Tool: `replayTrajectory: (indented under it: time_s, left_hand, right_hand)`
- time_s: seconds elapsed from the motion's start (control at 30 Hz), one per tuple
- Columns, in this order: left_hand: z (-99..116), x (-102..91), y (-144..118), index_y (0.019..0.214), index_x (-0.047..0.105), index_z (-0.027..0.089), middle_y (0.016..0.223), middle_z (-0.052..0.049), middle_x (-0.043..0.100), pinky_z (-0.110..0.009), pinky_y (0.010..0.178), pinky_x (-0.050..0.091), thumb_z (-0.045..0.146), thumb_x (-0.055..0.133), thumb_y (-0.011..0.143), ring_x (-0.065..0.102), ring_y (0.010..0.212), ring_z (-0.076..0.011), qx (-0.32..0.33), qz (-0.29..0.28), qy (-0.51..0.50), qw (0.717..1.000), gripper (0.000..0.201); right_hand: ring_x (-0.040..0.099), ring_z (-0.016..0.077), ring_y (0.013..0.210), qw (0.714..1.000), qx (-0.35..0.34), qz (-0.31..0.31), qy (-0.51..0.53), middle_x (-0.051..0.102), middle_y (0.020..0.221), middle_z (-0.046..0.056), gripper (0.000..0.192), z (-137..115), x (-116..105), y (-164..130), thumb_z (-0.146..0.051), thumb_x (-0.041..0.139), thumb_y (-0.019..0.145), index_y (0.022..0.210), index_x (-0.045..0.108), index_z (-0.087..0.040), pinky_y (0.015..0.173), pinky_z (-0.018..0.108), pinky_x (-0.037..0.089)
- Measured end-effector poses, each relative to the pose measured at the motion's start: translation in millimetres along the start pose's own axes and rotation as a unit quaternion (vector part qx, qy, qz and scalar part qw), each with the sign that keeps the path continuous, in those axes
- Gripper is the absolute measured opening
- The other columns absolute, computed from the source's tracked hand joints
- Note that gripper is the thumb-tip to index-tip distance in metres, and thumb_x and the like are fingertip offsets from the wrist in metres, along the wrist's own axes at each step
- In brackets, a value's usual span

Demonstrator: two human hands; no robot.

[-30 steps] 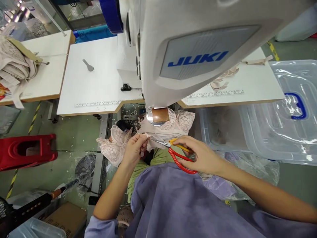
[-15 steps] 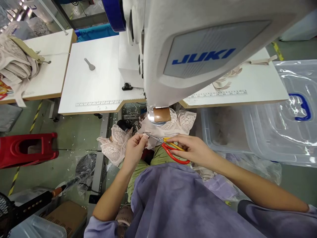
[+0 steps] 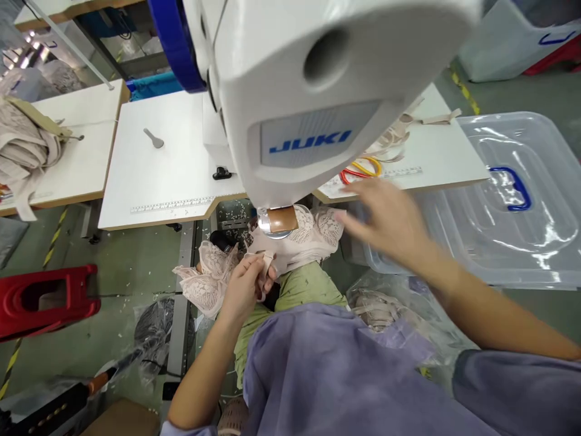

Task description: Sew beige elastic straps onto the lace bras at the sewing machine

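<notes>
My left hand [image 3: 245,286] pinches a strap end of a pale pink lace garment [image 3: 313,233] that hangs under the head of a white JUKI sewing machine [image 3: 308,91]. My right hand [image 3: 385,219] is blurred, with fingers spread and nothing in it, just in front of the table's edge. The red and yellow handled scissors [image 3: 361,169] lie on the white table [image 3: 154,169], just beyond my right hand and partly behind the machine head.
A clear plastic bin with a blue-handled lid [image 3: 512,194] stands at the right. Loose straps [image 3: 394,136] lie on the table. A red stool [image 3: 40,300] is on the floor at left. Folded fabric [image 3: 22,142] rests on a neighbouring table.
My right hand lifted the scissors away from the garment and set them on the table, then let go. My left hand stays on the strap.
</notes>
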State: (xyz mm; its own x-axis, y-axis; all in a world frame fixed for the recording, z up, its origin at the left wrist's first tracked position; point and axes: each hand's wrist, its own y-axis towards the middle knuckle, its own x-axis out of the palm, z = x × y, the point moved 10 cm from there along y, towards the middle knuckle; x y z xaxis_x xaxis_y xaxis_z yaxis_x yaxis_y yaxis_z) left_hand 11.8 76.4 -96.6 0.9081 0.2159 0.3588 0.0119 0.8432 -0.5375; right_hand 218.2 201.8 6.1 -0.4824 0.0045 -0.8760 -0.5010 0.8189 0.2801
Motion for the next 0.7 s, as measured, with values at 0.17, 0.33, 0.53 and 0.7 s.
replayTrajectory:
  time_s: [0.17, 0.33, 0.53, 0.7]
  left_hand:
    - [-13, 31.5, -12, 0.1, 0.067, 0.016, 0.062, 0.0, 0.063, -0.023, 0.041, 0.028, 0.041, 0.056, 0.088, 0.043, 0.038, -0.0085, -0.102, -0.159, 0.134, 0.973, 0.029]
    - [26, -17.4, -19, 0.114, 0.067, 0.021, 0.093, -0.008, 0.068, -0.03, 0.07, 0.048, 0.044, 0.064, 0.089, 0.062, 0.081, -0.0201, 0.171, 0.128, 0.309, 0.927, 0.034]
    - [-85, 45.6, -4, 0.158, 0.016, 0.031, 0.125, -0.013, 0.066, -0.044, 0.089, 0.053, 0.081, 0.062, 0.075, 0.068, 0.099, -0.0281, -0.007, -0.103, -0.007, 0.995, 0.107]
    - [-71, 69.4, -17, 0.159, -0.002, 0.041, 0.165, -0.008, 0.029, -0.053, 0.105, 0.049, 0.103, 0.034, 0.062, 0.041, 0.144, -0.0386, 0.08, -0.091, -0.164, 0.979, 0.121]
  right_hand:
    - [0.067, 0.0236, 0.098, 0.943, -0.173, -0.217, 0.182, 0.072, 0.113, 0.007, 0.027, -91, 86, -39, -0.03, 0.053, 0.098, 0.121, 0.067, -0.027, 0.079, 0.035, 0.053]
    - [0.063, 0.0184, 0.071, 0.965, 0.037, -0.168, 0.196, 0.07, 0.081, 0.004, 0.022, -27, 94, -29, -0.036, 0.05, 0.097, 0.095, 0.067, -0.022, 0.062, 0.028, 0.043]
    - [0.056, 0.0141, 0.06, 0.657, 0.382, -0.108, 0.641, 0.059, 0.069, -0.001, 0.032, -9, 117, -59, -0.049, 0.07, 0.08, 0.079, 0.055, -0.02, 0.053, 0.025, 0.045]
    - [0.063, 0.0139, 0.067, 0.513, 0.359, -0.16, 0.763, 0.068, 0.081, 0.001, 0.029, -74, 111, -69, -0.043, 0.074, 0.082, 0.093, 0.062, -0.019, 0.062, 0.026, 0.054]
